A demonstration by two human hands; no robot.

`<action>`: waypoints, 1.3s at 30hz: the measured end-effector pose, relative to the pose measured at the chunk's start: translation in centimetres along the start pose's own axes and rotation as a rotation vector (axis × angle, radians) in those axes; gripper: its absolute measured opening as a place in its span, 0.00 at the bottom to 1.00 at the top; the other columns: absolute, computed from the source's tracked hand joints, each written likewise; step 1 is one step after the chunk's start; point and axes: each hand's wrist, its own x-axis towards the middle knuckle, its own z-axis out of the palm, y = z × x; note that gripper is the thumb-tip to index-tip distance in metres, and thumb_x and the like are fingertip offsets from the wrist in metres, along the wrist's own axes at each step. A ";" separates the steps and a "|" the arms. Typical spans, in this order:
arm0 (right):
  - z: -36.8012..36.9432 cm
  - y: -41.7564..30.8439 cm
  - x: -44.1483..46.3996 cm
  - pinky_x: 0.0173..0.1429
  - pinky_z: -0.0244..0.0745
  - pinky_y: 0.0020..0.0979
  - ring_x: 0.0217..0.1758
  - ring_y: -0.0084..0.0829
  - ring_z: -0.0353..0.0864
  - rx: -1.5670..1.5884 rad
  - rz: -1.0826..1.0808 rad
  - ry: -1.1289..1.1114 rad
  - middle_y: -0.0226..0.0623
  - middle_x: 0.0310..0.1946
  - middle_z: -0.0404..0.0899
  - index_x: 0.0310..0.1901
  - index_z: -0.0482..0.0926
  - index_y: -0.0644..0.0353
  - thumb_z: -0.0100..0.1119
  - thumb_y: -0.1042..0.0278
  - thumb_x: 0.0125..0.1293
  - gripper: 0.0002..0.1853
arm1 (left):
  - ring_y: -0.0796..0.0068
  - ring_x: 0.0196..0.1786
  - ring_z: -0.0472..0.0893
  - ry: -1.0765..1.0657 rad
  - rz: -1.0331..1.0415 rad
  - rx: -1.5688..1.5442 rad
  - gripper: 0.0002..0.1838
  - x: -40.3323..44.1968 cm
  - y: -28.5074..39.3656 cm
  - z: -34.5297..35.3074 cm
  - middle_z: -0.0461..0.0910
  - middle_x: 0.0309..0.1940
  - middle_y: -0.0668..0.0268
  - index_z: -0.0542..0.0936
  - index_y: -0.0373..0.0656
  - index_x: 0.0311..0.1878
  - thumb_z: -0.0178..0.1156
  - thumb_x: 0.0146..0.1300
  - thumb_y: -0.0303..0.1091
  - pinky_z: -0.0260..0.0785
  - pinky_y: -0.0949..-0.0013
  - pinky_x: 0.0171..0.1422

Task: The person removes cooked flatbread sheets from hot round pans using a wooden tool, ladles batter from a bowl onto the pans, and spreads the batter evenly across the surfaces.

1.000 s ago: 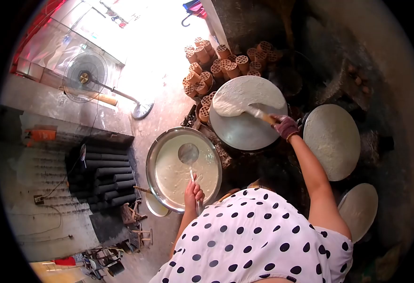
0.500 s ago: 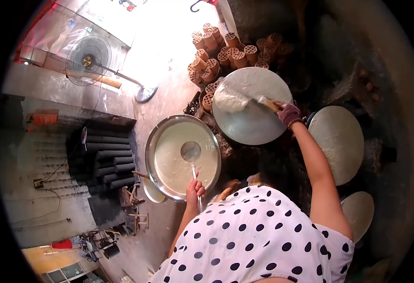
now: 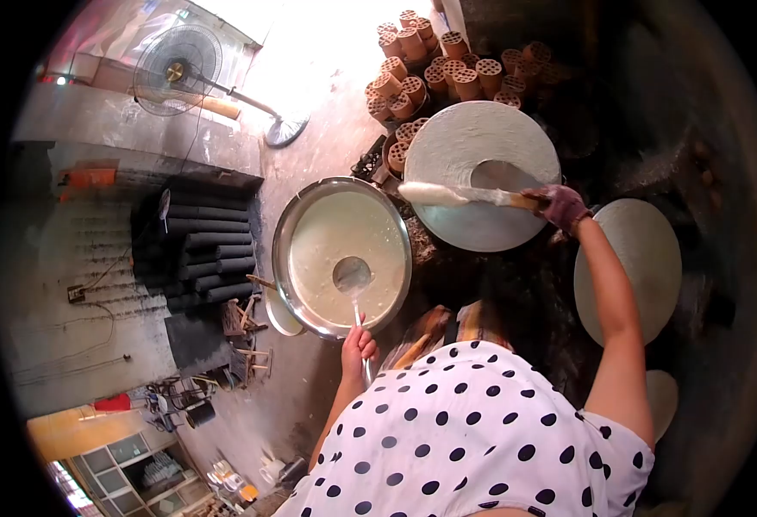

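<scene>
My left hand (image 3: 359, 345) is closed round the handle of a metal ladle (image 3: 352, 275). The ladle's round bowl sits in pale batter (image 3: 327, 224), inside a wide steel basin (image 3: 280, 258). In a purplish glove, my right hand (image 3: 561, 208) grips the wooden handle of a batter spreader (image 3: 447, 196). Thick white batter coats the spreader's long edge, which lies across a large round griddle (image 3: 491, 237). A layer of batter with circular streaks covers much of that griddle, and a grey patch shows near its middle. Whether the spreader touches the surface I cannot tell.
To the right stand a second batter-covered griddle (image 3: 633, 267) and a partly hidden third one (image 3: 661, 405). Perforated clay-coloured briquettes (image 3: 465, 82) crowd behind the first griddle. Black cylinders (image 3: 210, 246) are stacked at left, and a standing fan (image 3: 176, 71) is farther back.
My right hand has turned the spreader so it points left across the griddle. The batter there is now spread over more of the surface. My left hand still holds the ladle in the basin.
</scene>
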 end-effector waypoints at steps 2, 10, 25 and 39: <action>-1.1 1.1 0.2 0.54 0.76 0.35 0.47 0.40 0.81 0.043 -0.017 0.010 0.38 0.46 0.81 0.50 0.81 0.41 0.65 0.65 0.53 0.20 | 0.88 0.13 0.58 -0.007 0.005 -0.009 0.17 0.2 -0.2 -0.5 0.58 0.17 0.78 0.67 0.48 0.63 0.42 0.75 0.37 0.58 0.79 0.16; -1.2 -4.3 -5.2 0.52 0.76 0.36 0.47 0.40 0.81 0.177 0.270 -0.025 0.38 0.45 0.81 0.53 0.80 0.41 0.64 0.68 0.54 0.22 | 0.88 0.12 0.58 -0.055 -0.168 0.090 0.18 0.6 1.4 -2.4 0.58 0.16 0.78 0.66 0.49 0.64 0.43 0.74 0.38 0.57 0.78 0.15; 27.9 -23.8 -2.6 0.13 0.61 0.27 0.10 0.23 0.66 1.115 0.872 0.660 0.26 0.16 0.71 0.37 0.77 0.52 0.51 0.63 0.67 0.06 | 0.86 0.13 0.59 -0.214 -0.252 0.226 0.21 3.4 6.2 -12.8 0.58 0.16 0.78 0.62 0.47 0.67 0.43 0.73 0.37 0.59 0.75 0.16; 29.4 -25.2 -2.9 0.12 0.61 0.34 0.08 0.29 0.67 1.306 1.056 0.625 0.28 0.13 0.71 0.28 0.74 0.49 0.57 0.51 0.63 0.13 | 0.86 0.12 0.58 -0.283 -0.143 0.311 0.20 2.2 10.9 -17.8 0.57 0.17 0.77 0.63 0.48 0.67 0.42 0.73 0.36 0.58 0.75 0.14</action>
